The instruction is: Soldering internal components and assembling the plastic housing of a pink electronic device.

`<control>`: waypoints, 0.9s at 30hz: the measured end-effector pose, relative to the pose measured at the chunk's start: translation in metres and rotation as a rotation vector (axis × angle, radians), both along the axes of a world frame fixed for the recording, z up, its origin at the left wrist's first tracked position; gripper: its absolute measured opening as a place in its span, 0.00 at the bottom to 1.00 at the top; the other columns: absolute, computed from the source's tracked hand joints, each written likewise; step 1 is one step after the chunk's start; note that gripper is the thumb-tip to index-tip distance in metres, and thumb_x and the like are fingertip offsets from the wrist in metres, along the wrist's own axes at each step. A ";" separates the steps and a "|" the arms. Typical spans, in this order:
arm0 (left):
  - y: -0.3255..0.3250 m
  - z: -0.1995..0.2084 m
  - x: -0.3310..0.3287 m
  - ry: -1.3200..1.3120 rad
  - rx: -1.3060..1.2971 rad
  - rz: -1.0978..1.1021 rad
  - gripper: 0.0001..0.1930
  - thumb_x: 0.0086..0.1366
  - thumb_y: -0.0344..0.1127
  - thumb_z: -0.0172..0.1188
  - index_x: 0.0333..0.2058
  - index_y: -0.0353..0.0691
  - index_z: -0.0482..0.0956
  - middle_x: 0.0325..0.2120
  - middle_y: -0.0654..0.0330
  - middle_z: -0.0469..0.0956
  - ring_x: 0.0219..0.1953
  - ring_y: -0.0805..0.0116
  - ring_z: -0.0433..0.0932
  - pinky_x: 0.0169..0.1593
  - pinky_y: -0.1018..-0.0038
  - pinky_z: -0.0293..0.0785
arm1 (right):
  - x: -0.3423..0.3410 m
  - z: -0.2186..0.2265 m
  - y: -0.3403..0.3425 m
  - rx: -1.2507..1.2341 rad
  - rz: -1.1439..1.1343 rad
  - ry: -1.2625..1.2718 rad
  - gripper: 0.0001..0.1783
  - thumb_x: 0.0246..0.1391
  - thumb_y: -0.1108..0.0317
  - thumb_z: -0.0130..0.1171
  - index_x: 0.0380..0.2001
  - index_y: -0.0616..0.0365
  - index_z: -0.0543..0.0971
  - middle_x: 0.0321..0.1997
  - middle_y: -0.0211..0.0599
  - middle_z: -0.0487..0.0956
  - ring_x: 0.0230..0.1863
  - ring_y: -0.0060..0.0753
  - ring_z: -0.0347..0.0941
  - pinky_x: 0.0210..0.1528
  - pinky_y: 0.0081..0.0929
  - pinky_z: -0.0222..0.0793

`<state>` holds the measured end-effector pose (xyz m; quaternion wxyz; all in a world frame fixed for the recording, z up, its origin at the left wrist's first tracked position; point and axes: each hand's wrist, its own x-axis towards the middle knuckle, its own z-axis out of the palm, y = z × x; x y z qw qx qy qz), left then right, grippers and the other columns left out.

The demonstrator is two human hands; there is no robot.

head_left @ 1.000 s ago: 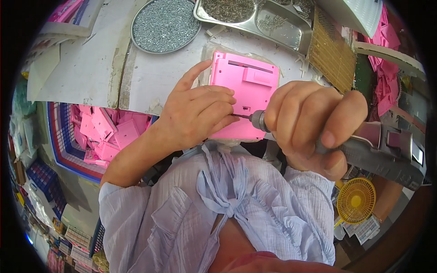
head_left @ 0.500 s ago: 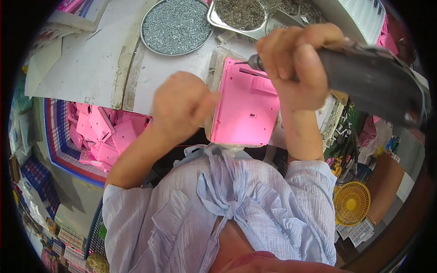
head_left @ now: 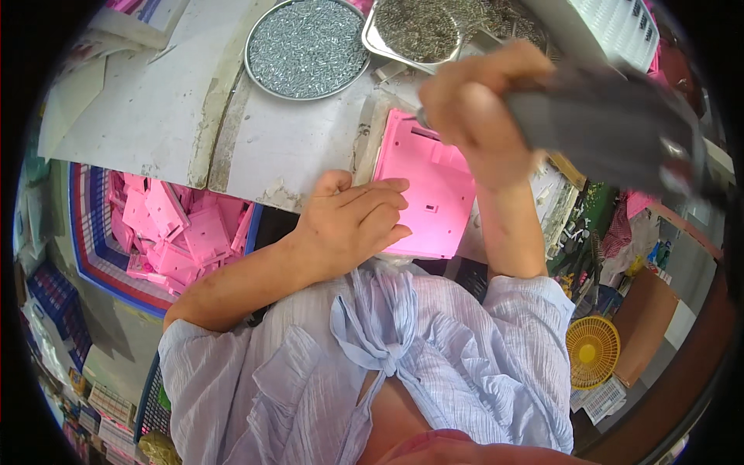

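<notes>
My right hand [head_left: 484, 116] is wrapped round a dark electric screwdriver [head_left: 597, 136], blurred by motion. Its thin bit points left over the upper edge of a pink plastic panel [head_left: 446, 209]. Whether the tip touches the panel I cannot tell. The panel lies flat on the worktable, with a slot near its top and several small holes. At the panel's left side, my left hand [head_left: 353, 221] holds nothing; its fingers reach over the panel, somewhat apart.
Beyond the panel stand a round tray [head_left: 308, 94] of small silver screws and a square metal tray [head_left: 387, 48] of small brownish parts. A blue-rimmed basket [head_left: 116, 279] of pink panels sits at left. A yellow basket [head_left: 593, 353] is at lower right.
My left hand has come down and right onto the panel, its fingers unfolding from a curl. My right hand and the screwdriver have shifted slightly left.
</notes>
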<state>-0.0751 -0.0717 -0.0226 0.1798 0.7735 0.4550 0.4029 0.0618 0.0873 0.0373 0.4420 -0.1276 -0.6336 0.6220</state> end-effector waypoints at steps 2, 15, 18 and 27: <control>0.000 -0.001 0.000 -0.018 -0.001 0.008 0.13 0.56 0.39 0.72 0.32 0.46 0.74 0.42 0.66 0.84 0.47 0.74 0.84 0.45 0.67 0.61 | -0.001 0.010 -0.010 0.061 -0.012 -0.009 0.12 0.64 0.69 0.58 0.31 0.55 0.64 0.14 0.33 0.66 0.14 0.22 0.58 0.16 0.28 0.54; -0.001 -0.006 0.001 -0.073 0.038 0.073 0.10 0.57 0.37 0.72 0.32 0.47 0.78 0.40 0.68 0.85 0.47 0.77 0.84 0.42 0.69 0.64 | 0.015 0.030 -0.021 0.271 0.087 -0.573 0.17 0.61 0.71 0.65 0.29 0.54 0.63 0.18 0.30 0.67 0.19 0.24 0.61 0.23 0.27 0.59; -0.001 -0.006 0.000 -0.098 0.032 0.052 0.10 0.57 0.37 0.72 0.33 0.46 0.79 0.40 0.68 0.85 0.47 0.75 0.84 0.42 0.68 0.64 | 0.012 0.015 -0.027 0.214 0.025 -0.406 0.14 0.61 0.71 0.65 0.32 0.55 0.66 0.18 0.30 0.67 0.19 0.25 0.62 0.23 0.27 0.59; 0.009 0.007 -0.017 -0.121 0.001 0.093 0.09 0.58 0.32 0.71 0.37 0.44 0.82 0.42 0.62 0.86 0.46 0.69 0.85 0.49 0.65 0.64 | 0.030 0.063 -0.037 0.020 0.267 0.043 0.15 0.66 0.52 0.60 0.44 0.46 0.70 0.18 0.20 0.71 0.15 0.21 0.65 0.21 0.26 0.60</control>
